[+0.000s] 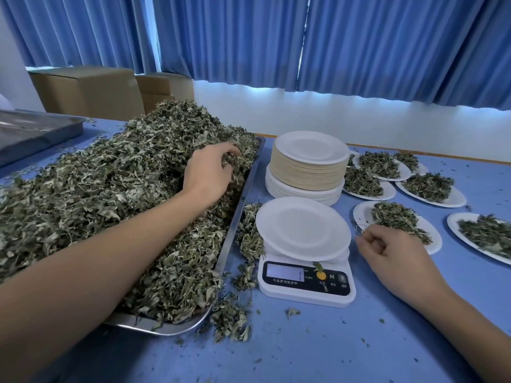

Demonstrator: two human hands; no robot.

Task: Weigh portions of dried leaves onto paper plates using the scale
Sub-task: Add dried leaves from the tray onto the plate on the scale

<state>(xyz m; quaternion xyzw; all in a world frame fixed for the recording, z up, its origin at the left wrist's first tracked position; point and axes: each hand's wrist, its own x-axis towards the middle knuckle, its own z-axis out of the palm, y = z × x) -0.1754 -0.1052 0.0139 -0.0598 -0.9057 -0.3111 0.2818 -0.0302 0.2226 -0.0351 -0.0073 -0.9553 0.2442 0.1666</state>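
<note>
Left hand (213,172) is deep in the heap of dried leaves (110,183) on the steel tray (240,208), fingers curled round a clump. Right hand (392,252) rests on the bench (331,344) just right of the scale (305,281), fingers loosely curled. Can't tell if it pinches a stem or nothing. An empty paper plate (302,228) sits on the scale, no leaves on it yet. Display is lit, digits unreadable.

My read: grab-and-carry step. Check zero with the plate on. Lift the clump clear of the tray rim, drop it at plate centre, under-fill, then top up by pinches. The plate overhangs the platform, so edge loading could tip it. Spilled leaves (249,236) lie against the scale's left side; keep them off the platform.

The blue bench is littered with leaf crumbs. A stack of spare plates (309,164) stands behind the scale, filled plates (398,225) to its right. Second tray (36,128) far left, cardboard boxes (88,89) behind it, blue curtains (359,37) over a white wall.
</note>
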